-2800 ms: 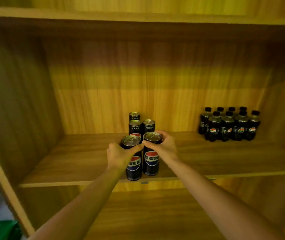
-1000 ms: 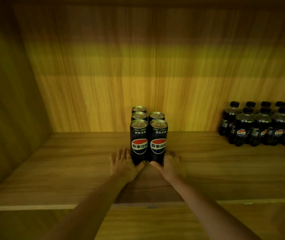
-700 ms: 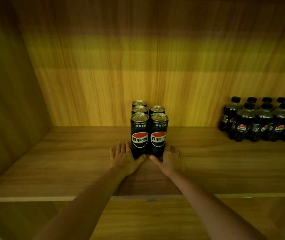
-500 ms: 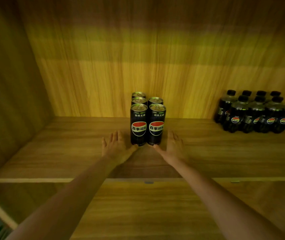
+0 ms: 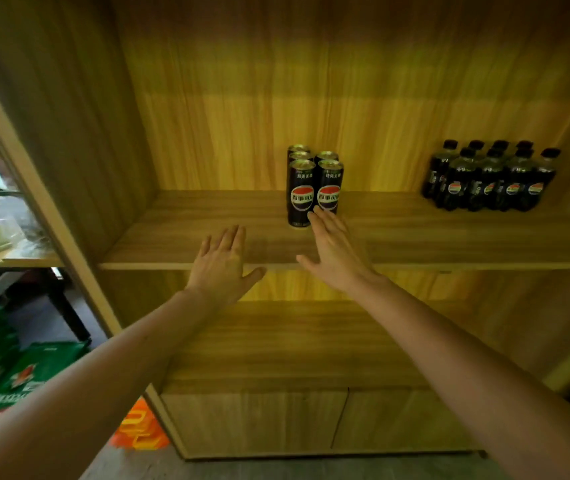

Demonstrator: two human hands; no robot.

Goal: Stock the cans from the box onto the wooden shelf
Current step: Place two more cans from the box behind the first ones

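Several tall black cola cans (image 5: 314, 187) stand in a tight cluster near the middle of the wooden shelf (image 5: 415, 237), two in front and more behind. My left hand (image 5: 222, 263) hovers open over the shelf's front edge, left of the cans and apart from them. My right hand (image 5: 333, 252) is open with fingers spread, its fingertips just in front of the right front can's base. Both hands hold nothing. The box is not in view.
Several small black cola bottles (image 5: 491, 176) stand at the shelf's right. A lower shelf board (image 5: 294, 344) and cabinet doors (image 5: 311, 422) lie below. Green packages (image 5: 9, 372) and an orange item (image 5: 138, 427) sit on the floor at left.
Both hands have drawn back from the bases of the front cans toward the shelf's front edge, the left farther. My view has pulled back and turned left, showing the cabinet side and floor.
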